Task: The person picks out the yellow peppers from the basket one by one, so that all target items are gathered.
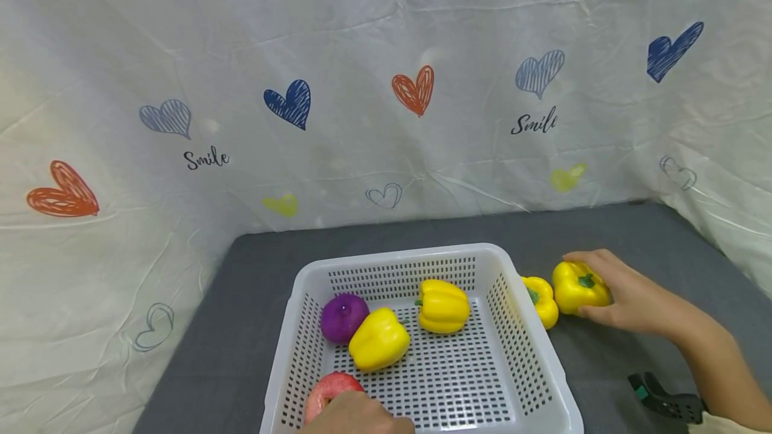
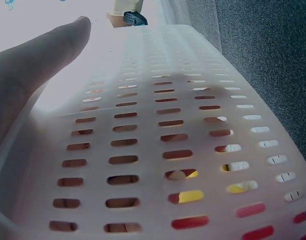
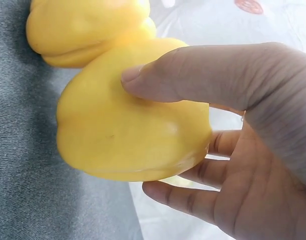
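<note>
On the grey table, right of the white basket (image 1: 398, 258), my right hand (image 1: 630, 297) grips a yellow bell pepper (image 1: 575, 290). In the right wrist view the thumb lies on the pepper's side, with fingers around the far side. Another yellow pepper (image 1: 543, 300) touches it, close against the basket wall. My left hand (image 1: 362, 415) reaches over the basket's near side, beside a red round fruit (image 1: 330, 387). The left wrist view shows its thumb (image 2: 48, 47) stretched out near the rim; the basket wall mostly hides the other fingers, so their hold is unclear.
Inside the basket lie a round purple item (image 1: 342, 318) and two yellow peppers, one at the left (image 1: 380, 340) and one toward the back (image 1: 443, 307). A dark strap (image 1: 666, 399) is by the right wrist. A heart-patterned curtain (image 1: 350, 173) hangs behind the table.
</note>
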`<state>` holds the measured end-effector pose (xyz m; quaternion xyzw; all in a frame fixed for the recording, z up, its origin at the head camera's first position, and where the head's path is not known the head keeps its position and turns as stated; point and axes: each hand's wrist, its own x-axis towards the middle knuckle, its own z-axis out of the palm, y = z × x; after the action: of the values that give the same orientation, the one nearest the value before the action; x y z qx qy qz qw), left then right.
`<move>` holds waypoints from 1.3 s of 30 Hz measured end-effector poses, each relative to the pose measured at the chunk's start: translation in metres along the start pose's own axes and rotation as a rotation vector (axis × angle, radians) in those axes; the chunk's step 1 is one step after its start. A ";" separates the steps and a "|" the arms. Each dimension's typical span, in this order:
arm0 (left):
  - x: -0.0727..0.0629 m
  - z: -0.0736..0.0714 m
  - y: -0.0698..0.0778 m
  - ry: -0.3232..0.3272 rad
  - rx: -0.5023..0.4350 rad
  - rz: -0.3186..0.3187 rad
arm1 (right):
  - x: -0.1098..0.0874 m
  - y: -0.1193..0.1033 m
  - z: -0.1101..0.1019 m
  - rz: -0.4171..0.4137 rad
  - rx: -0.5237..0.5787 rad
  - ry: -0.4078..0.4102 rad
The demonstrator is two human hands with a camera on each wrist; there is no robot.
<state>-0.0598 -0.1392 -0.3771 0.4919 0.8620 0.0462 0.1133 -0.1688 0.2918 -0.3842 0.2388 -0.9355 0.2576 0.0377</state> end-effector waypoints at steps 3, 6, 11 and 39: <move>0.000 0.000 0.000 0.003 0.001 -0.001 | 0.001 0.000 0.001 0.014 0.002 -0.013; 0.000 0.000 0.000 0.002 0.009 0.002 | 0.002 0.000 0.002 0.031 0.003 -0.032; 0.001 0.000 0.000 -0.013 0.020 0.002 | 0.002 -0.002 0.003 0.084 0.007 -0.071; 0.002 0.002 0.000 -0.033 0.038 0.001 | 0.007 -0.023 -0.002 -0.063 0.017 -0.044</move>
<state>-0.0602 -0.1380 -0.3795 0.4949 0.8606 0.0219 0.1181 -0.1649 0.2723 -0.3709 0.2740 -0.9260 0.2588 0.0230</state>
